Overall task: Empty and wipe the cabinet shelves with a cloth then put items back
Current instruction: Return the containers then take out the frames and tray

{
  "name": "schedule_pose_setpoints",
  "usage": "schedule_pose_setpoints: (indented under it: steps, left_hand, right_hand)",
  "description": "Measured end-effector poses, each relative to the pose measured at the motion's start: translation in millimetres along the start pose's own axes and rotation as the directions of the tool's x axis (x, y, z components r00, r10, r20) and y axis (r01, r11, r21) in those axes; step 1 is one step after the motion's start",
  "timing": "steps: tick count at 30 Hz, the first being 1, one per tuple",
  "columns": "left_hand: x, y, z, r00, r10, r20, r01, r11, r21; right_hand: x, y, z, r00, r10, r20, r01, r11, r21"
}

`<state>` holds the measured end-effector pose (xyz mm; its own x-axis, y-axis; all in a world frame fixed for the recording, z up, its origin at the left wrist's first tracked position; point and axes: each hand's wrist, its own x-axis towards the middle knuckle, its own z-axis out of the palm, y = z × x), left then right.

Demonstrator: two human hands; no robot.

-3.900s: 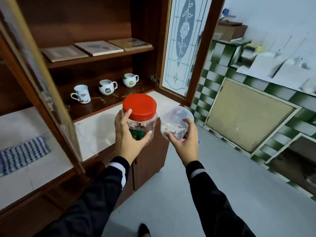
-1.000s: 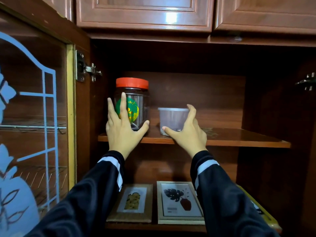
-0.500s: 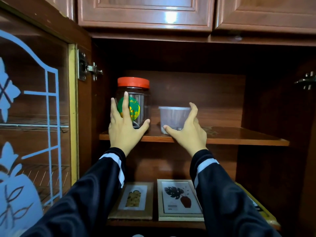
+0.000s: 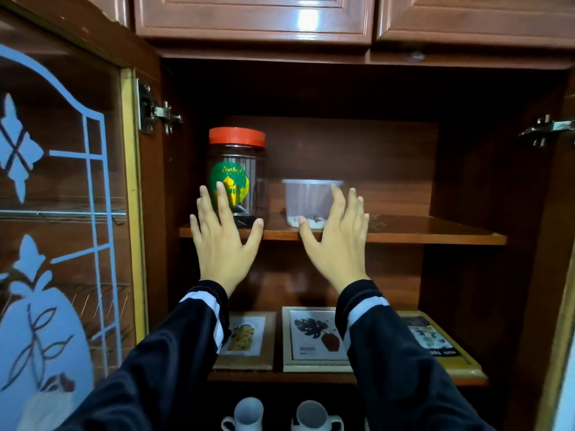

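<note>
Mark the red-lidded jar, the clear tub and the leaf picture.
red-lidded jar [image 4: 237, 136]: head view, on the red lid.
clear tub [image 4: 306, 195]: head view, on its front wall.
leaf picture [image 4: 311, 334]: head view, on the print.

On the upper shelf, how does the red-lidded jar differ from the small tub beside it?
The red-lidded jar is much taller than the small tub. The jar has a red lid and the tub shows no coloured one. The jar carries a green and yellow label, while the tub is plain. The jar stands to the left of the tub. Both are see-through, upright and apart on the same shelf.
</note>
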<state>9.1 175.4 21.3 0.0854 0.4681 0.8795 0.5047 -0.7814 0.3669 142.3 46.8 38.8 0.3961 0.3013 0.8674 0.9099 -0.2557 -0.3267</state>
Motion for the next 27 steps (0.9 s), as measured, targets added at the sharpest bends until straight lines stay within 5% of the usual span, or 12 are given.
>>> schedule_pose_setpoints:
  steps: [15,27]
  left_hand:
    - [-122,-8,-16,0.975,-0.066,0.211,0.066,0.998,0.007]
    - [-230,-12,-35,0.931,-0.069,0.358,0.103,0.992,-0.075]
  right_hand:
    - [-123,13,2,0.995,-0.097,0.005,0.096,0.986,0.138]
    - [-233,35,9,0.963,-0.035,0.268,-0.013,0.985,0.175]
